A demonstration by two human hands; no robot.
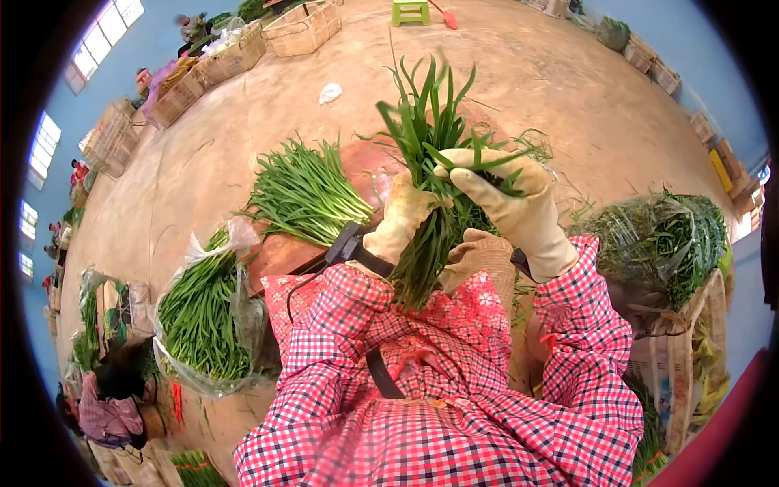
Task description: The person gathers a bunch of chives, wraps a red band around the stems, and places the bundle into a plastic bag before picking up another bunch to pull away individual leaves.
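Note:
A bunch of long, flat-leaved green chives (430,138) stands nearly upright in front of my chest. My left hand (402,215), in a cream glove, is wrapped round the bunch at its middle. On the other side, my right hand (519,199), also gloved, has thumb and fingers closed on a few leaves of the chives. The leaves' lower ends hang toward my lap. Left of my left hand, a pile of trimmed chives (308,191) lies on a reddish board (280,256). A tan knitted thing (483,260), partly hidden, shows below my right hand.
To the left stands a clear plastic bag (235,235) full of green stalks. A large plastic-wrapped bundle of greens (661,243) sits at the right on a crate. Crates (304,32) and a green stool (411,11) are at the back. Another person (109,410) sits at lower left.

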